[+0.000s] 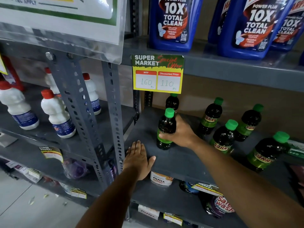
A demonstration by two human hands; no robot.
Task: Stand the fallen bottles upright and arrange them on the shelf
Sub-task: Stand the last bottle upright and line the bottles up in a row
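A dark bottle with a green cap and green label (166, 124) stands upright near the left end of the grey shelf (177, 163). My right hand (181, 132) grips it around the lower body from the right. My left hand (139, 157) rests flat on the shelf's front left corner, fingers straight. Another green-capped bottle (172, 102) stands right behind the held one. Several more "Sunny" bottles stand upright to the right: one at the back (211, 117), one further right (250, 122), one in the middle (223, 137) and one at the front (266, 153).
A yellow price tag (158, 74) hangs from the upper shelf, which carries blue toilet-cleaner bottles (172, 23). White red-capped bottles (56, 112) stand on the left rack behind slotted steel uprights (113, 112). Detergent pouches (220, 206) and a tub (161, 178) lie on the shelf below.
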